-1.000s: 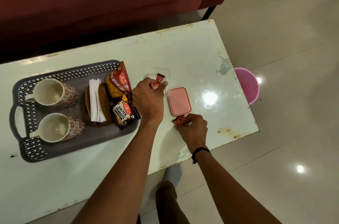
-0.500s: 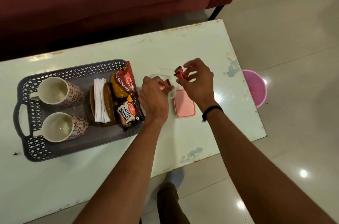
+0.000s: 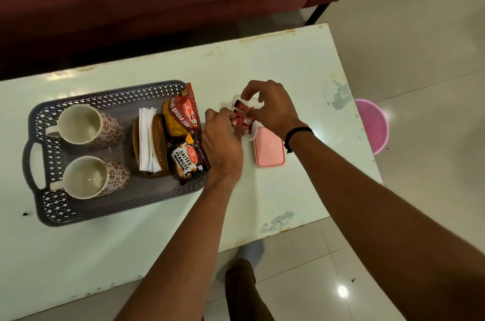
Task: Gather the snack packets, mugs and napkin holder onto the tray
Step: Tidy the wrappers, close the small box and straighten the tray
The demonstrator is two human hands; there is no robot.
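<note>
A person's two hands work over a small clear container (image 3: pixel 242 121) near the middle of a worn white table (image 3: pixel 288 63), just off the right edge of a grey lattice tray (image 3: pixel 52 163). The left hand (image 3: pixel 223 144) is curled at the container's near-left side, fingertips pinched on small red sachets (image 3: pixel 240 117); the right hand (image 3: pixel 270 108), a black band at its wrist, arches over the far side with thumb and fingers closed lightly around more of them. How many each hand actually holds cannot be told, as the fingers hide the container's inside. A pink lid (image 3: pixel 269 147) lies flat on the table, touching or just beside the container's near-right corner.

The tray already carries two floral mugs (image 3: pixel 84 123) along its left side, handles toward the left edge, a brown napkin holder (image 3: pixel 151 144) with white napkins in the middle, and two snack packets (image 3: pixel 183 136) along its right edge, the upper one leaning over the rim. By these signs the gathering looks nearly finished, with only the sachet container and lid outside.

The risks from here lie in the crowding: the left wrist sits right above the peanut packet and could nudge it or the overhanging packet off the rim; loose sachets could spill from the light container if either hand tips it; and little bare tray floor remains beside the packets for it
</note>
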